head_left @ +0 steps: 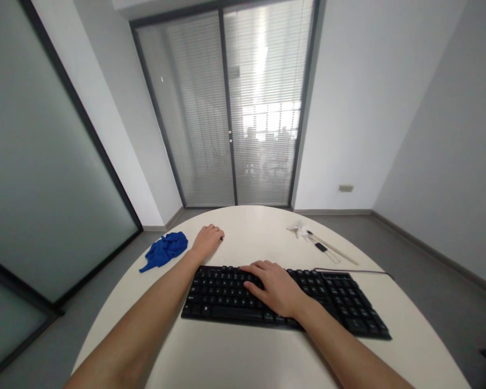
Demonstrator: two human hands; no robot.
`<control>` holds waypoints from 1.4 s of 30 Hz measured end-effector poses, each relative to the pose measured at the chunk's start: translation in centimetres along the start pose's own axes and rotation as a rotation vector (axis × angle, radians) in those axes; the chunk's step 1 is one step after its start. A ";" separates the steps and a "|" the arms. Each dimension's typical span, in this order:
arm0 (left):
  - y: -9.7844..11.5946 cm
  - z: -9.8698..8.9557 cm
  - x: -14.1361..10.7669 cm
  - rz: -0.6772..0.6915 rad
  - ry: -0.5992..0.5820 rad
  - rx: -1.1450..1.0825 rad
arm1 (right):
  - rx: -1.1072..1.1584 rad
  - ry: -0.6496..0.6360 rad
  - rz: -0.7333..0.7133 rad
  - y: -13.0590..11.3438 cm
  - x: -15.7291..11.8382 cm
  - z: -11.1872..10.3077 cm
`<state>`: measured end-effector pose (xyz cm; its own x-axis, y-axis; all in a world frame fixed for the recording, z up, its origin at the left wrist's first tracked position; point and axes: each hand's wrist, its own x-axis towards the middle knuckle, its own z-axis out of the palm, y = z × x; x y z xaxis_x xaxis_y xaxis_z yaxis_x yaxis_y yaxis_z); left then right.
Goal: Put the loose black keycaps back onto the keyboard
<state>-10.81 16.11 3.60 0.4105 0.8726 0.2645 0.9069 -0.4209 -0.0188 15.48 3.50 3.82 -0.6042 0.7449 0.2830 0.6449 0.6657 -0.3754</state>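
A black keyboard [235,313] lies on the round cream table [210,356]. Over its middle rests my right hand [277,286], fingers apart and pointing left across the keys. My left hand [207,242] is beyond the keyboard's upper left corner, low at the table top, its fingers curled round something small and dark that shows only at the fingertips. Left of that hand is a crumpled blue cloth [165,250].
At the table's back right are a crumpled white wad [298,227], a thin pale stick [340,252] and a small black item with a wire loop [321,247]. The keyboard's cable [360,270] runs off the right edge. Glass doors [263,135] stand behind.
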 end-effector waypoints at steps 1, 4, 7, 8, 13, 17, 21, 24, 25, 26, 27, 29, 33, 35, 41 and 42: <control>0.1 -0.1 -0.1 -0.004 0.004 -0.012 | 0.001 0.000 0.000 0.0 0.0 0.0; 0.7 -0.8 -1.0 -0.021 0.021 -0.072 | 0.006 0.001 -0.002 0.0 0.0 0.0; 1.6 -1.6 -2.9 -0.052 0.063 -0.160 | 0.016 0.007 -0.012 0.1 0.0 0.0; 2.0 -1.9 -3.7 -0.068 0.086 -0.193 | 0.019 0.010 -0.014 0.1 0.0 0.1; 4.3 -2.3 -8.6 -0.174 0.167 -0.328 | 0.018 0.011 -0.018 0.2 0.1 0.2; 5.7 -2.3 -10.8 -0.202 0.217 -0.412 | 0.018 0.013 -0.024 0.2 0.1 0.1; 6.0 -2.6 -11.2 -0.197 0.202 -0.405 | 0.014 0.010 -0.021 0.2 0.1 0.1; 5.8 -2.8 -11.3 -0.192 0.174 -0.392 | 0.012 0.003 -0.020 0.1 0.1 0.1; 5.7 -2.8 -11.3 -0.188 0.170 -0.389 | 0.013 0.003 -0.020 0.1 0.1 0.1; 5.6 -2.8 -11.4 -0.182 0.166 -0.388 | 0.015 0.004 -0.019 0.1 0.1 0.1; 5.5 -2.8 -11.4 -0.176 0.162 -0.387 | 0.018 0.004 -0.018 0.1 0.1 0.0; 5.3 -2.8 -11.5 -0.163 0.153 -0.386 | 0.021 0.001 -0.017 0.1 0.1 0.0; 5.3 -3.1 -11.4 -0.139 0.121 -0.347 | 0.020 0.000 -0.015 0.2 0.1 0.1; 5.5 -3.5 -11.3 -0.120 0.092 -0.314 | 0.018 0.002 -0.014 0.1 0.0 0.1; 6.3 -4.6 -10.9 -0.082 0.016 -0.277 | 0.026 0.007 -0.017 0.1 0.0 0.0; 6.4 -4.8 -10.9 -0.088 0.007 -0.271 | 0.026 0.009 -0.018 0.1 0.0 0.0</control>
<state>-9.92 2.68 5.20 0.3300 0.9072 0.2608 0.8799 -0.3957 0.2629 15.49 3.57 3.79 -0.6113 0.7332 0.2979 0.6214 0.6777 -0.3932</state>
